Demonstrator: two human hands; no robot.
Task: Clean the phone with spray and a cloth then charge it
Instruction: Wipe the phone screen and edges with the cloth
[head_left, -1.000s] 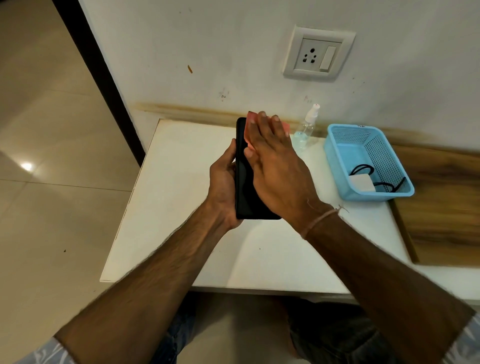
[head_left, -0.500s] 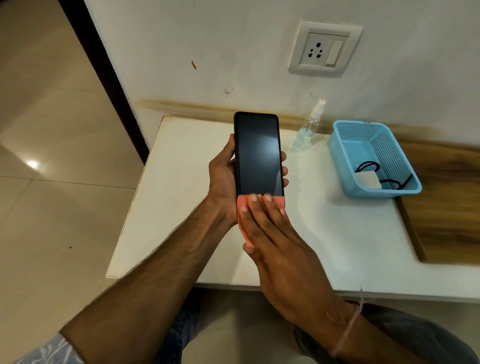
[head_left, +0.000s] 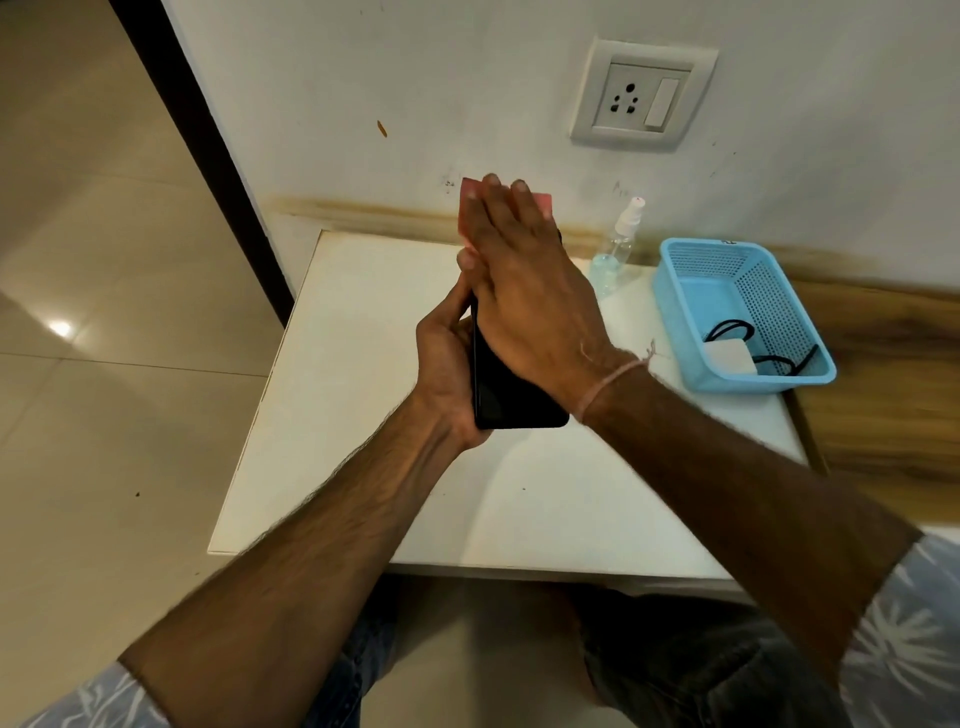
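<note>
Above the counter (head_left: 363, 415), left hand (head_left: 447, 364) grips the phone (head_left: 509, 400) by its edges, long axis pointing away toward the wall, while right hand (head_left: 524, 291), fingers (head_left: 514, 218) straight and flat, presses the pink cloth (head_left: 541, 201) on its far end, nearer the basketed charger (head_left: 730, 358).

Right hand (head_left: 524, 280) covering upper half of phone (head_left: 511, 400); dark screen showing only at lower end. Cloth (head_left: 541, 201) lying mostly under flat fingers, only pink corners peeking out at top. Fingertips blurring. Left hand (head_left: 447, 358) wrapping phone's edge, its fingers hiding behind phone. Charger (head_left: 730, 357) cable dipping behind near wall of basket (head_left: 675, 312). Small mark on basket's far rim being too small to read. Sleeves (head_left: 914, 634) running off bottom edge. Wooden top (head_left: 883, 395) running off right edge.
</note>
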